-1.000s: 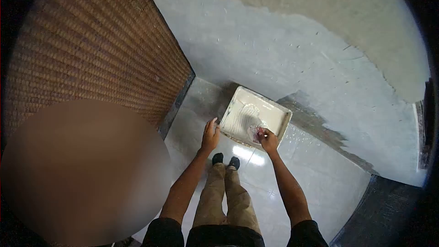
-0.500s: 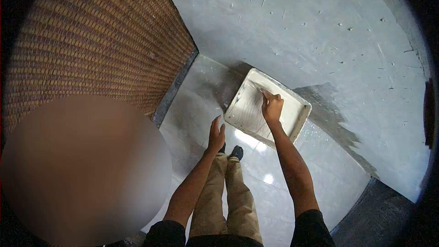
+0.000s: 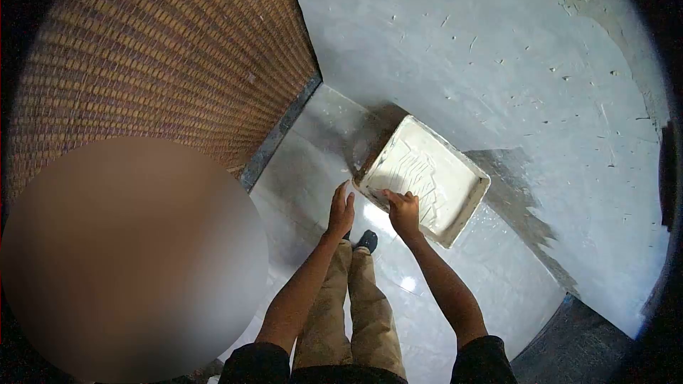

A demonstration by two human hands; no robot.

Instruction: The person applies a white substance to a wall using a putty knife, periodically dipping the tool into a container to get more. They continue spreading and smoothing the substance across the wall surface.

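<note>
A rectangular paint tray [image 3: 466, 217] holds cream-white paint, with thin ragged streaks running across its left part. It sits at an angle on the floor against the wall. My right hand [image 3: 403, 215] is over the tray's near edge, toward its left corner. Its fingers are curled closed, and whatever they grip, if anything, is hidden beneath them. Beside that same corner hovers my left hand [image 3: 341, 210], fingers stretched out and holding nothing.
A grey wall [image 3: 427, 50] with scattered bumps and scratches rises behind the tray. To the left stands a brown woven panel [image 3: 213, 50] over a dark base strip. My feet [image 3: 368, 241] are on shiny tiles just below the tray. A blurred round patch covers the lower left.
My right hand has drawn back toward me and left, from the tray's middle to its near edge. More streaks show in the paint. My left hand stays nearly in place.
</note>
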